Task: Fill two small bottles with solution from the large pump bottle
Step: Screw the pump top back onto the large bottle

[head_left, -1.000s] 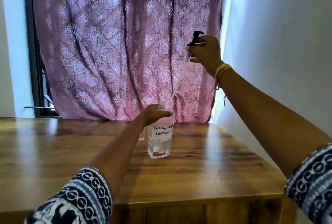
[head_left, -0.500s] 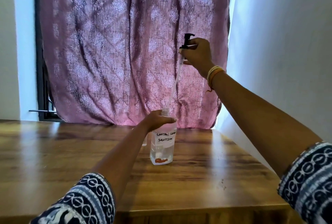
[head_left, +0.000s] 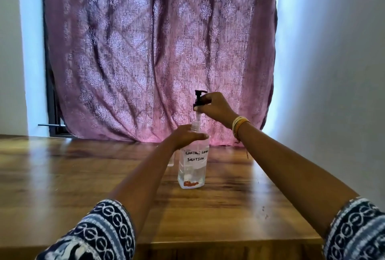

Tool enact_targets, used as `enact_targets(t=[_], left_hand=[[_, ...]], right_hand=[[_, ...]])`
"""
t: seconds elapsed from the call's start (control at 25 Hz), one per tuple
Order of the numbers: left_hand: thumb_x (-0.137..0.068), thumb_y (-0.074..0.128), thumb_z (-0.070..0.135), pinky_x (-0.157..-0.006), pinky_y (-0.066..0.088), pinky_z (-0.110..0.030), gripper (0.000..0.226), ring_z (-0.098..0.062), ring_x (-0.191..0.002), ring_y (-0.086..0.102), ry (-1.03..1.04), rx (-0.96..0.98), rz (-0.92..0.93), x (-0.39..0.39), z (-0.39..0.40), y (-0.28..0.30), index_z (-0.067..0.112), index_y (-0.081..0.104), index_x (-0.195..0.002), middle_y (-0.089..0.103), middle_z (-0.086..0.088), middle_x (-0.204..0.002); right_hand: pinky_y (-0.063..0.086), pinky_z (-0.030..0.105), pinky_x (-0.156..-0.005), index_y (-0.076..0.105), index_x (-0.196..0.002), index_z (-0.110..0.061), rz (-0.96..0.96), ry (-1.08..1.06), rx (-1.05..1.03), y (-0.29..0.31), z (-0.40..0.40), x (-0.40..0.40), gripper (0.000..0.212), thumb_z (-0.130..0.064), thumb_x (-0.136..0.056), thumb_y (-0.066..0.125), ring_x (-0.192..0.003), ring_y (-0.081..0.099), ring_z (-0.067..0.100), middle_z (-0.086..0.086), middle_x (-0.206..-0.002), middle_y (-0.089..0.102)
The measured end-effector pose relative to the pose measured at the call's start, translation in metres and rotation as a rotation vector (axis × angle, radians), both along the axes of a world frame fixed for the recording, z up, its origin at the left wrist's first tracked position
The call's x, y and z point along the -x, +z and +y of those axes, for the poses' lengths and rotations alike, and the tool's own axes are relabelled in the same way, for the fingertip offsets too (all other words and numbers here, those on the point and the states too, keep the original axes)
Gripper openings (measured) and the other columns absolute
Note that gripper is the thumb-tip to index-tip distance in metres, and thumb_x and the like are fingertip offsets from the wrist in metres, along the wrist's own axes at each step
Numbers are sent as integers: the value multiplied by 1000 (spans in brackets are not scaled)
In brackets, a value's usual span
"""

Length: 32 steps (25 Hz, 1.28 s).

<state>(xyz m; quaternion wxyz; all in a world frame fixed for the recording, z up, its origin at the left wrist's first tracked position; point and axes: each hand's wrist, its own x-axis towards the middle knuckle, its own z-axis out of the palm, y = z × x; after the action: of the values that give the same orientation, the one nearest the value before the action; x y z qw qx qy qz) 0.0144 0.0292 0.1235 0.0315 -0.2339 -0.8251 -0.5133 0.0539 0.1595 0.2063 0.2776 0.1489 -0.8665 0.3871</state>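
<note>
While the left hand gripped the shoulder of the large bottle, fingers curled round it just below the neck, the bottle stood upright on the wooden table, mid-table toward the far edge, near the curtain. Head view only.

Bottle: clear plastic, squarish body, white label handwritten "CONTACT LENS SOLUTION" (last letters partly cut off), low level of clear liquid, something orange-brown at the base. Long axis vertical, open neck pointing up.

Right hand pinched the black pump head above the neck, fingers curled round its collar. Pump was off its seat, raised above the bottle; its clear tube ran straight down into the neck, so the pump's axis was near vertical, in line with the bottle. Which way the nozzle pointed was too blurred to tell.

Count: one large bottle, one pump head, two hands. One small clear container was partly visible just behind the left forearm, left of the large bottle; mostly hidden, couldn't tell if more stood behind. Bangles on the right wrist, patterned sleeves on both arms.
</note>
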Motion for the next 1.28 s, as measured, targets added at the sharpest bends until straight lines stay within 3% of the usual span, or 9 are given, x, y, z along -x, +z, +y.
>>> enact_targets(t=[0.24, 0.4, 0.52, 0.68, 0.76, 0.88, 1.12, 1.2, 1.28], left_hand=[[-79, 75, 36, -80, 45, -28, 43, -22, -96, 63, -34, -45, 40, 2, -1, -4, 14, 66, -115, 68, -8, -111], [-79, 76, 31, -74, 48, -25, 28, -16, -88, 64, -57, -90, 82, -2, -2, -6, 23, 68, -104, 70, 0, -97], [-79, 76, 28, -80, 52, -29, 20, -15, -87, 67, -75, -146, 102, -3, -4, -10, 29, 67, -97, 72, 2, -94], [-73, 81, 34, -79, 57, -34, 38, -24, -92, 71, -87, -174, 86, 8, -6, -15, 15, 71, -105, 75, -6, -99], [-66, 82, 40, -82, 57, -38, 48, -26, -94, 72, -118, -198, 92, 13, -8, -18, 16, 73, -106, 76, -8, -100], [-65, 82, 39, -82, 58, -38, 47, -23, -92, 73, -165, -234, 95, 19, -10, -23, 15, 73, -105, 77, -7, -98], [-74, 81, 22, -75, 58, -31, 32, -19, -83, 74, -123, -280, 124, 26, -7, -28, 10, 71, -102, 77, -6, -93], [-75, 80, 22, -74, 57, -30, 32, -19, -83, 74, -133, -286, 118, 27, -7, -29, 9, 69, -102, 77, -7, -92], [-73, 81, 26, -77, 58, -33, 38, -21, -85, 74, -150, -304, 113, 28, -7, -32, 8, 70, -104, 77, -8, -92]], right_hand=[[56, 43, -89, 73, -100, -1, -41, 5, 23, -44, 4, 12, 27, -13, -76, 79, -93, 69, 27, 15, -96, 73], [47, 24, -64, 64, -89, -5, -14, -64, 128, -49, 1, 15, 39, -25, -67, 88, -73, 60, 11, 0, -79, 62], [42, 23, -59, 52, -83, -11, 30, -105, 118, -53, -5, 20, 43, -29, -66, 88, -68, 53, 11, -2, -75, 54], [57, 22, -73, 58, -106, 0, -123, 232, 331, -55, 7, 25, 31, -11, -82, 75, -86, 70, 22, 18, -102, 71], [58, 28, -84, 60, -114, 3, -190, 451, 425, -58, 14, 27, 26, 0, -89, 62, -96, 70, 22, 18, -106, 70], [58, 26, -84, 58, -120, 8, -212, 598, 438, -63, 18, 30, 30, 5, -91, 55, -96, 71, 17, 15, -106, 68], [57, 35, -72, 65, -86, -5, -14, 233, 284, -61, 14, 41, 33, -18, -66, 87, -75, 67, 24, 17, -82, 70], [49, 29, -61, 53, -77, -15, -15, 188, 278, -66, 6, 45, 40, -26, -63, 89, -64, 56, 16, 6, -69, 58], [51, 32, -67, 55, -79, -15, -55, 223, 358, -69, 2, 47, 36, -29, -67, 86, -67, 58, 16, 2, -71, 60]])
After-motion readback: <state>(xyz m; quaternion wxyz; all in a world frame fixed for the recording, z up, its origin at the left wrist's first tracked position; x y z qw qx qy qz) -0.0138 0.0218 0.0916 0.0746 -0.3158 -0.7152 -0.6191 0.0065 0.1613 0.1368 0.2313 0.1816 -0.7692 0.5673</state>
